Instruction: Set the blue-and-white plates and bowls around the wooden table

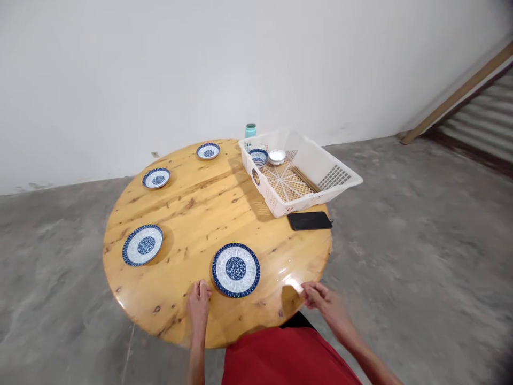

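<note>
A blue-and-white plate (235,270) lies on the round wooden table (204,214) close to my body. Just left of its rim rests my left hand (199,299), fingers curled in and nothing showing in them. My right hand (320,299) hangs over the table's near right edge, apart from the plate, its fingers drawn together with no object visible. Around the table's left side sit more plates of the same pattern: one at the left (146,245), a second plate farther back (156,178) and a third plate near the far edge (208,151).
At the table's back right stands a white plastic basket (288,206), holding stacked blue-and-white bowls (258,156), small white dishes (277,155) and chopsticks (306,179). A black phone (310,220) lies before it. Behind the basket is a turquoise jar (250,130). A white wall rises beyond.
</note>
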`<state>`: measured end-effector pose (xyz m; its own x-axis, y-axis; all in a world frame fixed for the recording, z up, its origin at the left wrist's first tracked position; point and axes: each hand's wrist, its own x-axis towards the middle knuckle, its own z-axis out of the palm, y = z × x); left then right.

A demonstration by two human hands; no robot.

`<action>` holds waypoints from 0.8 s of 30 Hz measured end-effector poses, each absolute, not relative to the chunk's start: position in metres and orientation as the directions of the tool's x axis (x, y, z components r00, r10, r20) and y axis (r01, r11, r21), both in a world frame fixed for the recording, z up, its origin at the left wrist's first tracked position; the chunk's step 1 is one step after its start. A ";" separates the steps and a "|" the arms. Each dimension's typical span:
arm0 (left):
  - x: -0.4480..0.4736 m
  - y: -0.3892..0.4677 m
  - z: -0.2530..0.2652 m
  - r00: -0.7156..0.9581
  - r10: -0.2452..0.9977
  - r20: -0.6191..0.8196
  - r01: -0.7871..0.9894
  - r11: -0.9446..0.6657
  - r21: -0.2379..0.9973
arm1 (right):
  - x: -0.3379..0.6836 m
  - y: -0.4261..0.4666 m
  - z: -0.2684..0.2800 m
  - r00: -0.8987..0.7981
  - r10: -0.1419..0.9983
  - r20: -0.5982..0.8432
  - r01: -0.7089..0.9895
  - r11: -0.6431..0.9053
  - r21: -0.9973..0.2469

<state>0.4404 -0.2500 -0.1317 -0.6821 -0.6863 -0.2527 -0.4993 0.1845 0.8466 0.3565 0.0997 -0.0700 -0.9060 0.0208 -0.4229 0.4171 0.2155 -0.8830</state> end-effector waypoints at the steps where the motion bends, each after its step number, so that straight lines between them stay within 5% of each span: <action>1: 0.438 -0.255 -0.125 -0.677 -0.694 -0.246 -0.502 0.190 0.844 | 0.343 0.107 -0.059 -0.929 0.033 -0.369 0.366 0.236 -0.900; 7: 0.376 -0.258 -0.048 -0.699 -0.705 -0.119 -0.400 0.247 0.883 | 0.218 0.146 0.027 -0.999 0.025 -0.046 0.052 0.352 -0.935; 11: 0.295 -0.229 0.019 -0.798 -0.597 0.087 -0.204 0.402 0.892 | 0.116 0.145 0.071 -0.999 -0.043 -0.032 0.011 0.427 -0.904; 16: 0.173 -0.171 0.081 -0.901 -0.395 0.182 -0.041 0.494 0.869 | -0.014 0.121 0.074 -0.979 -0.159 -0.130 0.058 0.394 -0.917; 20: 0.068 -0.119 0.085 -0.949 -0.305 0.077 -0.046 0.377 0.925 | -0.101 0.100 0.040 -0.935 -0.213 -0.284 0.188 0.382 -0.905; 24: -0.027 -0.084 0.048 -0.896 -0.385 -0.219 -0.267 0.075 0.961 | -0.158 0.077 0.004 -0.896 -0.187 -0.403 0.328 0.333 -0.884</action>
